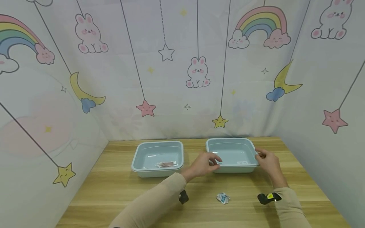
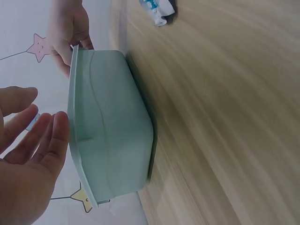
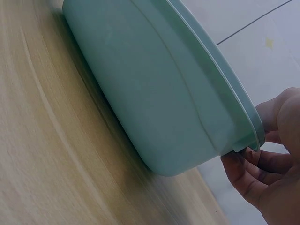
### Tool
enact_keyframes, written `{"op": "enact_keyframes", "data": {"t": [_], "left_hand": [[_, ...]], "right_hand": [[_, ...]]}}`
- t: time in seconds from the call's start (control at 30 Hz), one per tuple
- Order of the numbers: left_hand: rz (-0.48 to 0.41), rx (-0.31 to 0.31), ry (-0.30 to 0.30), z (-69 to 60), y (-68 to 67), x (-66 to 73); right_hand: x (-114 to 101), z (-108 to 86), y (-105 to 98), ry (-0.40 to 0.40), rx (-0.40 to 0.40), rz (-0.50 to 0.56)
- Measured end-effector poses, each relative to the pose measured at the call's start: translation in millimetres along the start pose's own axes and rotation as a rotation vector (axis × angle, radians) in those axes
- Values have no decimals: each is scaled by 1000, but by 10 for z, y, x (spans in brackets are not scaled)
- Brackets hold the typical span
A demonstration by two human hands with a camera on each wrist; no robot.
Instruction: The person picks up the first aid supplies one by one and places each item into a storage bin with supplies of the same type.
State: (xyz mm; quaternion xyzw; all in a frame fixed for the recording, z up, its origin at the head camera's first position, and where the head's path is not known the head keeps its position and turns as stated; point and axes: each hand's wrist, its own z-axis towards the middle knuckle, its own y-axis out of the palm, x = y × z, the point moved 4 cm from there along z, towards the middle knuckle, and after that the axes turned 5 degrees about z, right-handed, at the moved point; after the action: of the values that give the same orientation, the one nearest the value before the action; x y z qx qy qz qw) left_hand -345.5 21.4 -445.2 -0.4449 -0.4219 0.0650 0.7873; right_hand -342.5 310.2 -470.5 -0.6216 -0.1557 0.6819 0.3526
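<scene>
A light blue plastic bin (image 1: 232,169) stands at the back right of the wooden table. My right hand (image 1: 268,161) grips its rim at the right side, thumb above and fingers beneath, as the right wrist view shows. At the front left corner, my left hand (image 1: 203,164) hovers with loosely bent fingers over the rim (image 2: 74,108). A small blue-and-white bit (image 2: 33,123) shows between those fingers; whether they touch it I cannot tell. Inside this bin lies a small pale flat piece (image 1: 242,162).
A matching bin (image 1: 158,173) stands to the left, with a clear packet of thin brownish sticks (image 1: 167,164) inside. Nearer the front lies a crumpled white-and-blue wrapper (image 1: 223,198). Printed cloth walls (image 1: 171,126) close off the table's back and sides.
</scene>
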Motion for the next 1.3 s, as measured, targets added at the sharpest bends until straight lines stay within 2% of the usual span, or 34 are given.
{"op": "enact_keyframes", "data": {"t": [0.23,0.33,0.5,0.9,1.13,1.3], "left_hand": [[-47,-47,23,-36,80,0],[-49,-49,41,-57,104,1],[-22,-57,70,-81,156,2],[25,-140,125,-163,294,69],[49,-192,181,-195,389,77],[81,-211,172,-218,425,68]], "right_hand": [[-1,2,-4,2,-11,-4],[-2,-4,-5,0,-11,-2],[6,-9,-4,-9,-2,3],[12,-14,1,-3,2,0],[8,-16,-4,-1,-7,-2],[3,-14,-5,-8,-15,2]]}}
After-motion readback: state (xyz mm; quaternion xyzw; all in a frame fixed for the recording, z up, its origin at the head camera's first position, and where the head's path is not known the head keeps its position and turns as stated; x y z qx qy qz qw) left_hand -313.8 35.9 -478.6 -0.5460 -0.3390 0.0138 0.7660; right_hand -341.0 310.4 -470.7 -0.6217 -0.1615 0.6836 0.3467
